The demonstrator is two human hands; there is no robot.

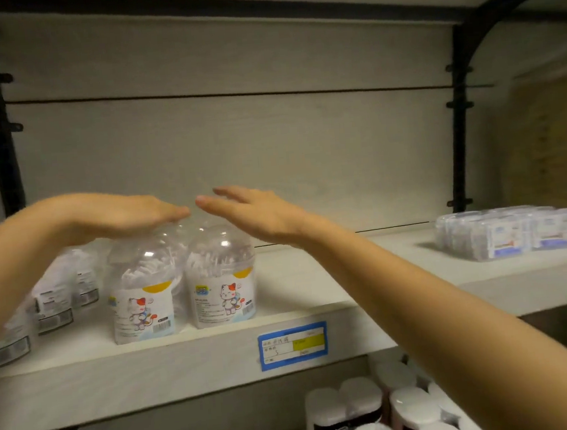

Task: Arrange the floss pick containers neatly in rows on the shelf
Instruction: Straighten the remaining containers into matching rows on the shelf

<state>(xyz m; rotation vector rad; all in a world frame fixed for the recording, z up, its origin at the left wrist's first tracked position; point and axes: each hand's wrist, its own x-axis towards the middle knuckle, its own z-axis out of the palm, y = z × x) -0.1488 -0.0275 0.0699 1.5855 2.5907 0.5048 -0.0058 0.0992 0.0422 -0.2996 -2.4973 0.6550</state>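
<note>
Two clear domed floss pick containers with cat labels stand side by side at the shelf's front, one on the left point(141, 295) and one on the right point(222, 282); more stand behind them. Further containers point(54, 300) with barcode labels facing out run along the left. My left hand point(117, 214) lies flat, palm down, on top of the left group, fingers straight. Just above the right container's dome hovers my right hand point(258, 213), flat with fingers apart and holding nothing. Both hands almost meet at the fingertips.
The pale wooden shelf point(315, 280) has bare room to the right of the containers. Small clear boxes point(503, 233) sit at the far right. A blue price tag point(293, 346) hangs on the shelf edge. White-lidded jars point(361, 410) fill the shelf below. Black uprights flank the bay.
</note>
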